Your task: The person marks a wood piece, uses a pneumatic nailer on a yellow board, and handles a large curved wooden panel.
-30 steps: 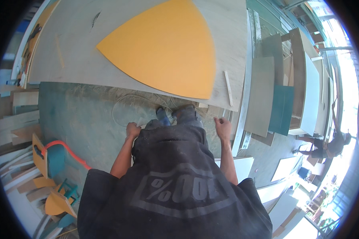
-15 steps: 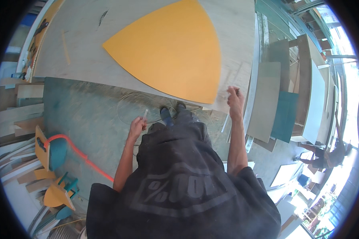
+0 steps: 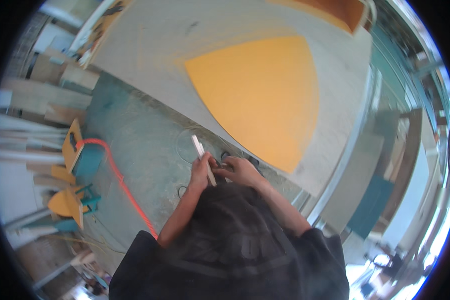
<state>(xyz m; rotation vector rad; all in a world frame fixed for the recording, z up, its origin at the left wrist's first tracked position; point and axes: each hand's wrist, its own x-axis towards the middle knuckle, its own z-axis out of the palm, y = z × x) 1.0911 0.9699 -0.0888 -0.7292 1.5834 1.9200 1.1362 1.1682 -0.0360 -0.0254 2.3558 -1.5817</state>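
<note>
My left hand (image 3: 200,172) is closed around a narrow whitish strip (image 3: 199,146) in front of my body. Its upper end looks doubled, and its lower end pokes out below the fingers. Close beside it, my right hand (image 3: 241,172) has its fingers bent inward toward the left hand. What they pinch, if anything, is hidden and blurred. A large yellow panel (image 3: 262,95) with three corners and curved edges lies flat on the grey worktable (image 3: 150,47), beyond both hands.
An orange-brown box-like piece (image 3: 352,15) sits at the table's far right. A coiled red hose (image 3: 120,177) crosses the floor at left, near yellow and green pieces (image 3: 74,204). Boards (image 3: 355,170) are stacked at right; long strips (image 3: 40,97) lie at far left.
My right hand has come from the table's near right edge to my left hand. The left hand still grips the strip. The view has turned, so the panel appears farther right and lower.
</note>
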